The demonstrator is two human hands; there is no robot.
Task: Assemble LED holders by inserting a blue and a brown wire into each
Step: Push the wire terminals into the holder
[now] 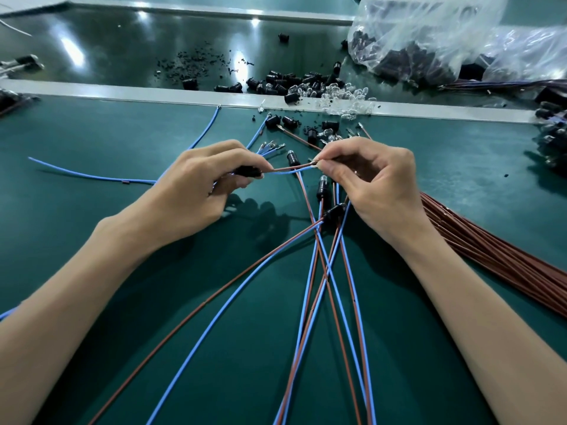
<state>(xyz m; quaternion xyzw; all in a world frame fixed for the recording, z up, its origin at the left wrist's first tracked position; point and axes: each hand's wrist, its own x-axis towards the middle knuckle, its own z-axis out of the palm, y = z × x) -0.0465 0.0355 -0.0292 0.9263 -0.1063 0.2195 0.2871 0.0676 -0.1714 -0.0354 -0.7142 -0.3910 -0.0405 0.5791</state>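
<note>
**Hands and workpiece**
- Left hand (pixel 196 185): grip closed. Thumb and curled fingers hold one black LED holder (pixel 245 172) just above the green worktop (pixel 92 240).
- Right hand (pixel 377 182): grip closed. Thumb and forefinger pinch the terminal ends of one blue wire (pixel 299 169) and one brown wire (pixel 302 165), held side by side.
- The two wires span the gap between the hands. At their left end they meet the holder. Whether they are seated inside it cannot be told.

**Containers**
- Clear plastic bag (pixel 429 26), far right of the worktop, mouth towards the centre: holds a mass of black holders (pixel 408 56).
- Second clear bag (pixel 527 53), just beside the first on the right: contents too blurred to identify.

**Loose stock**
- Spilled holders (pixel 285 81) lie on and behind the metal rail (pixel 122 90), which crosses the worktop.
- Clear LEDs (pixel 346 93) are heaped on the rail, touching that pile.
- A bundle of brown wires (pixel 491 250) lies beside the right forearm.
- Loose blue wires (pixel 92 177) lie left of the left hand.

**Assembled units**
- Wired holders (pixel 323 188) lie between the hands and under the right one. Their blue and brown leads cross each other and run towards the near edge.
</note>
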